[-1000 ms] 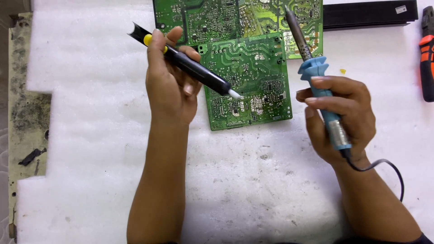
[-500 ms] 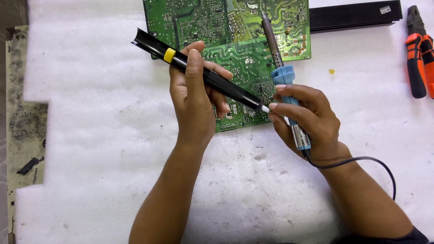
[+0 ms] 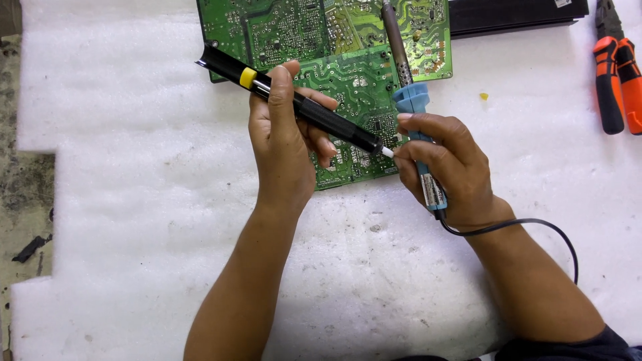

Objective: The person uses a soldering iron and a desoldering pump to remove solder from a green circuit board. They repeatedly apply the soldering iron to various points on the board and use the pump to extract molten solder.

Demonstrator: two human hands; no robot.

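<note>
My left hand [image 3: 284, 144] grips a black desoldering pump [image 3: 314, 113] with a yellow ring, held slanted; its white tip touches the fingers of my right hand. My right hand [image 3: 445, 167] holds a blue-handled soldering iron [image 3: 409, 100] with its metal shaft pointing away from me over a green circuit board [image 3: 334, 40]. The board lies solder side up on the white foam sheet [image 3: 134, 200]. A black cord [image 3: 528, 227] runs from the iron's handle past my right wrist.
Orange-handled pliers [image 3: 615, 73] lie at the far right. A black bar-shaped part [image 3: 515, 17] sits at the top beside the board. The foam sheet's left edge borders a dirty grey surface [image 3: 20, 187]. A small yellow speck [image 3: 483, 96] lies right of the board.
Both hands have come together. The pump's tip swung right to meet my right hand's fingers, and the iron moved left over the board.
</note>
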